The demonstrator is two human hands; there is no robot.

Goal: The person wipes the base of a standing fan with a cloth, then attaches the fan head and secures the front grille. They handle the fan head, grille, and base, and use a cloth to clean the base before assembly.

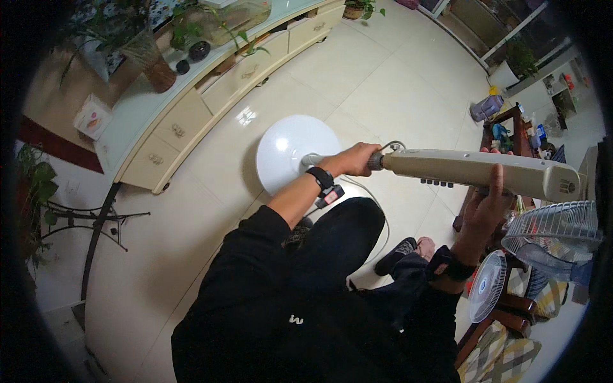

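A pedestal fan's long cream body (472,167) lies tilted across my view, its far end toward the right edge. My left hand (353,159) is closed around the pole just below the dark ribbed collar (375,161). Under the body, my right hand (488,201) supports it, with the thumb along the near side and fingertips showing over the far edge. Dark buttons (437,183) stick out from its underside. The round white base (290,143) is on the floor beyond my left forearm. A pale cord (383,220) loops down past my knee.
At right are a wire fan grille (552,226), translucent blue blades (554,260) and a round white grille (488,287) beside wooden seating with checked cushions (495,354). A curved cream cabinet (185,118) with plants stands left. A cluttered wooden table (511,131) stands far right.
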